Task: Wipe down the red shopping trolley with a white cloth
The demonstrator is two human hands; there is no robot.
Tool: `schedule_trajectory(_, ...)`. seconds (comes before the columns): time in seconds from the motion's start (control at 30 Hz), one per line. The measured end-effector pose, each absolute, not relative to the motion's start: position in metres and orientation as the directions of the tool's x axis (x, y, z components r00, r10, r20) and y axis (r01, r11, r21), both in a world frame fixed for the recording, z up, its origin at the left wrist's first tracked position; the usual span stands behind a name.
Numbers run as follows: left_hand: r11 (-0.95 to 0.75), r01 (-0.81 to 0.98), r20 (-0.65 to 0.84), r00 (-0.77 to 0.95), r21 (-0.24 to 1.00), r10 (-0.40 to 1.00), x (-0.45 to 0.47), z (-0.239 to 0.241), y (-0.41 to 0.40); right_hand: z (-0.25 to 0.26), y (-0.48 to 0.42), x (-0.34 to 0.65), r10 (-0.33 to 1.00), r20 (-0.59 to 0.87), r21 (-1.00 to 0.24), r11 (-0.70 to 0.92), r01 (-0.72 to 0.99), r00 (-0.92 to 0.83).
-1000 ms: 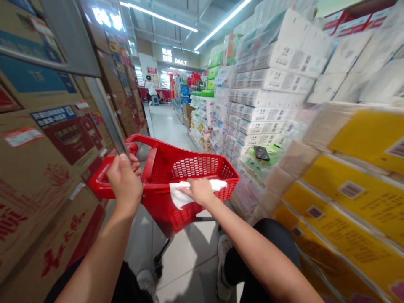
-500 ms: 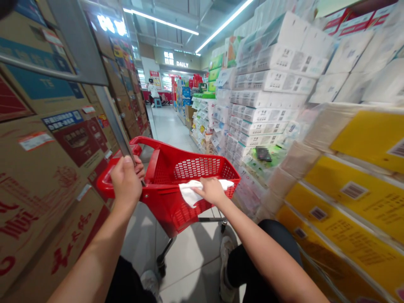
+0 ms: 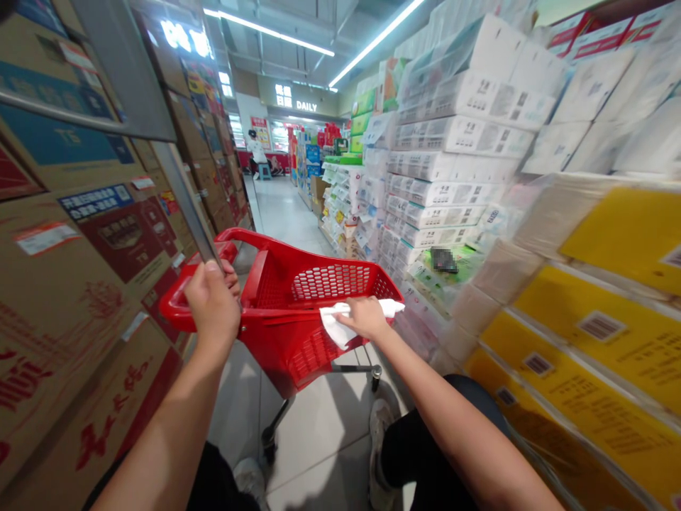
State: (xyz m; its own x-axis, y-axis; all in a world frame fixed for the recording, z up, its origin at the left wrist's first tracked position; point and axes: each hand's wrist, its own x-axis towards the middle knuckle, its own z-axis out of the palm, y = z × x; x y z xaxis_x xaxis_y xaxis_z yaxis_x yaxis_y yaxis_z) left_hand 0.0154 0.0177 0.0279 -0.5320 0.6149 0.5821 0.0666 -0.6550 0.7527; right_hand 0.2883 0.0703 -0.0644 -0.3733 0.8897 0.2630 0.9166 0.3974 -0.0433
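Here, cloth (image 3: 336, 331) (creased), latticed cart (image 3: 281, 342).

I stood in a shop: price-tagged cartons (image 3: 79, 298) left of the red cart (image 3: 277, 331), stacked packs (image 3: 452, 170) right, DAILY sign (image 3: 306, 106) beyond.

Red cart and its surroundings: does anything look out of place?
Yes: right of the red cart, a dark object lies on a green pack beside stacked white packs. It looks odd, unlike the goods around it; pixelation hides what it is.

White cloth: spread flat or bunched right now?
Partly bunched: the right hand holds the white cloth over the side of the red cart, one flap hanging loose.
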Motion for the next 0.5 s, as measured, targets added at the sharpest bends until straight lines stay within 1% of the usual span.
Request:
schedule_trajectory(0.13,-0.635,0.084,0.57,-0.541,0.768,0.618,0.019,0.027,0.02,-0.053,0.058,0.23,0.825,0.341,-0.123,0.514,0.849,-0.45)
schedule_trajectory(0.27,-0.631,0.071,0.563,-0.538,0.772,0.628,0.02,0.027,0.02,-0.045,0.044,0.182,0.792,0.419,-0.202,0.558,0.805,-0.443)
schedule_trajectory(0.33,-0.63,0.066,0.564,-0.524,0.774,0.638,0.019,0.029,0.019,-0.045,0.042,0.176,0.783,0.435,-0.213,0.569,0.794,-0.444)
schedule_trajectory(0.43,-0.625,0.063,0.57,-0.489,0.778,0.66,0.015,0.03,0.018,-0.051,0.047,0.188,0.762,0.446,-0.193,0.595,0.78,-0.47)
schedule_trajectory(0.5,-0.623,0.056,0.573,-0.463,0.78,0.676,0.013,0.031,0.018,-0.056,0.052,0.203,0.767,0.441,-0.18,0.584,0.791,-0.466)
